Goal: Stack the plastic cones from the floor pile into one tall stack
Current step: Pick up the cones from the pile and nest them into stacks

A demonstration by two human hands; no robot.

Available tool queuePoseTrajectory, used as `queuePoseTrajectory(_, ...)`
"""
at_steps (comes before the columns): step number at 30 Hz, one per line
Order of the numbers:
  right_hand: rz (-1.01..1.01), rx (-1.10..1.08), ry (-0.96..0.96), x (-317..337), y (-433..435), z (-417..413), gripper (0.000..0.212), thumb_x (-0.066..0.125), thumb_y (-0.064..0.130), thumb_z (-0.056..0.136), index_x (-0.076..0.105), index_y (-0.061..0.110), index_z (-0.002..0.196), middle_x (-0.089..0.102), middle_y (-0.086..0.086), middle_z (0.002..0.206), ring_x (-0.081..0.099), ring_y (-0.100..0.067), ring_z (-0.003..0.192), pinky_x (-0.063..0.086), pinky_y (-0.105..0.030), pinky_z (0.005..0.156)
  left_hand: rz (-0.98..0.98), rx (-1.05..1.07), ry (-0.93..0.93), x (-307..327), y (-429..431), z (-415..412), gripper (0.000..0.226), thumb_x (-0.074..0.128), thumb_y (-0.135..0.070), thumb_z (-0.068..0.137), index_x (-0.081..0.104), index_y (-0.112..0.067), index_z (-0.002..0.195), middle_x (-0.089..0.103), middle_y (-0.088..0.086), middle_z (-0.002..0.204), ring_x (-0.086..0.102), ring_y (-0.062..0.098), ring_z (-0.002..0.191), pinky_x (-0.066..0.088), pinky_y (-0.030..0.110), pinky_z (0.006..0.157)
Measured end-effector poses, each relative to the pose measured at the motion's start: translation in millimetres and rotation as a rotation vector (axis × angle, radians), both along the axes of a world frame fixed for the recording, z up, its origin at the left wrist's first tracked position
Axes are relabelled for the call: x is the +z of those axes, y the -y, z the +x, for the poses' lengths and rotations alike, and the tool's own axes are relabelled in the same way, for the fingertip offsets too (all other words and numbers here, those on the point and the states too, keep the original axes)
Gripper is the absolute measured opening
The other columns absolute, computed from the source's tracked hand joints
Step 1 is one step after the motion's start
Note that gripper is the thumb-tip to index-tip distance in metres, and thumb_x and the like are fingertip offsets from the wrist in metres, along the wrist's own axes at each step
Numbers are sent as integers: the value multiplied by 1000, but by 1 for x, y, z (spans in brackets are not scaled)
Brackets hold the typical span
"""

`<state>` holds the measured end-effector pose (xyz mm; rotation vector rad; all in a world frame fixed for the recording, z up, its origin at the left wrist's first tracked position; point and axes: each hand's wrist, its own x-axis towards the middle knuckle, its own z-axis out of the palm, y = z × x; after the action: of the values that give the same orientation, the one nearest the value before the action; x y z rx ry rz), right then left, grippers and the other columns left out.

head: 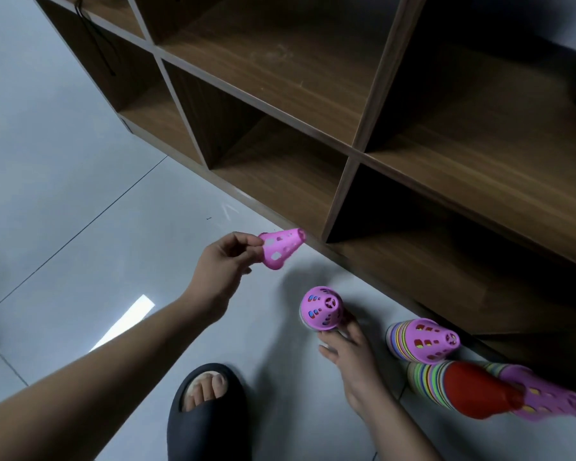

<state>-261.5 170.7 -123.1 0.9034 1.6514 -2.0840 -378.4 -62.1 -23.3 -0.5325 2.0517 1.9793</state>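
Observation:
My left hand (223,261) pinches a single pink perforated cone (281,248) by its wide rim, holding it sideways above the floor. Below and to the right stands a stack of cones with a pink cone on top (321,307); my right hand (350,352) grips this stack at its base, fingers against its right side. Two more multicoloured stacks lie on their sides at the right: one with a pink tip (424,341), and one with a red cone and a pink cone at its end (473,390).
A brown wooden cubby shelf (346,151) runs diagonally just behind the stacks. The floor is pale grey tile (80,227). My foot in a black slipper (207,414) rests at the bottom centre.

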Motion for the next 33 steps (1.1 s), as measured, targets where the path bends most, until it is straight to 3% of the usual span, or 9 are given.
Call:
queuePoseTrajectory(4,-18,-21,8,0,2,0,45,70,8,96,64,31,134,73,6,125,68,-20,119,56,-35,96,368,-65,37,38,-24,24,21,72,-6,94,72,-15,113,70,19,102,62,22,87,42,33,75)
queuePoseTrajectory(7,4,-33,18,0,7,0,47,71,12,84,71,42,121,75,7,114,67,-22,110,55,-34,87,473,-214,39,44,-37,39,29,74,-8,91,73,-12,120,66,15,94,57,18,81,42,29,73)
queuePoseTrajectory(12,3,-12,21,-1,6,1,51,61,1,96,67,38,130,75,9,121,67,-18,116,54,-35,90,167,-361,-13,16,-40,53,24,63,-4,104,73,-17,122,66,4,84,54,14,78,41,28,71)
queuePoseTrajectory(16,-10,-14,31,2,4,1,44,66,8,97,67,39,128,74,13,124,67,-17,121,55,-36,91,-161,-425,-24,4,-39,56,28,62,-12,105,72,-35,115,73,-9,100,65,10,82,47,32,71)
queuePoseTrajectory(19,7,-31,39,2,3,2,38,71,10,95,69,36,123,75,12,120,67,-19,120,57,-38,95,-377,-486,-126,2,-35,54,44,65,-5,96,68,-44,116,62,-18,123,66,4,102,51,24,81)
queuePoseTrajectory(23,6,-6,25,5,4,0,45,69,6,92,67,35,126,75,12,122,66,-17,122,54,-42,100,-424,-721,-417,19,-43,55,65,75,-6,83,57,-36,138,51,-17,140,53,9,131,46,14,95)
queuePoseTrajectory(26,-12,17,-12,13,5,-1,56,78,28,75,66,36,129,75,10,123,68,-16,120,54,-43,101,-445,-780,-572,19,-56,56,51,84,-28,89,63,-32,135,55,-13,138,54,11,133,46,23,104)
queuePoseTrajectory(30,12,8,16,6,4,0,41,69,4,93,70,34,121,77,11,115,69,-11,108,56,-42,96,-543,-782,-700,15,-64,54,17,65,-34,104,69,-27,119,63,-13,122,59,12,114,51,31,94)
queuePoseTrajectory(33,35,20,46,2,4,0,43,62,0,93,73,36,115,76,7,113,65,-7,95,53,-34,84,-582,-718,-699,10,-53,51,12,64,-25,105,68,-25,117,65,-13,119,60,12,107,52,31,90)
